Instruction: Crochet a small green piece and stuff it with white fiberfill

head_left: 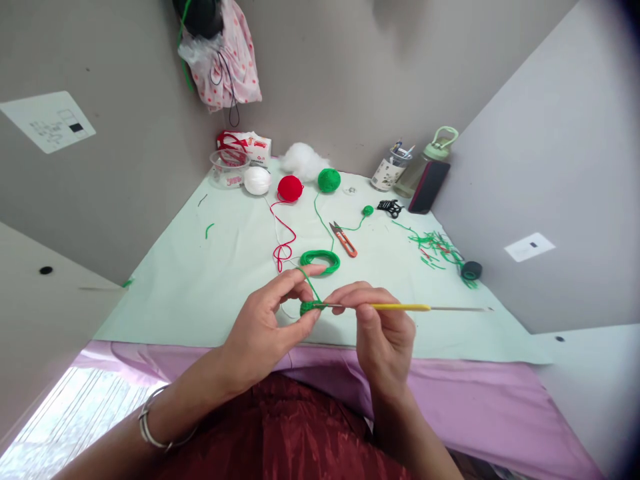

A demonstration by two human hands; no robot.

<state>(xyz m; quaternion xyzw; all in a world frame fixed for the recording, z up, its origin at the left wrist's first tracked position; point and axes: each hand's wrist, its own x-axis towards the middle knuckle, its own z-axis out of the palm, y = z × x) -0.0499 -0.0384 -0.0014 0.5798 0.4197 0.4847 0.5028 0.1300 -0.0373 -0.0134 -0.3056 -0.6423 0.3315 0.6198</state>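
Observation:
Between the thumb and fingers of my left hand (273, 320) is a small green crochet piece (309, 307), with green yarn (311, 283) running up over the index finger. My right hand (383, 327) grips a crochet hook with a yellow handle (400, 307). The hook's metal tip meets the crochet piece; whether it is inside a stitch I cannot make out. Just beyond my left fingertips lies a ring-shaped coil of green yarn (320, 253). Orange-handled thread snips (345, 241) lie farther back.
White (257, 180), red (290, 189) and green yarn balls (329, 180) sit at the back by white stuffing (304, 160). On the right are a bottle (420, 167), a phone (430, 187), a pen cup (391, 170), yarn scraps (435, 247) and black tape (471, 270). Partition walls enclose the table.

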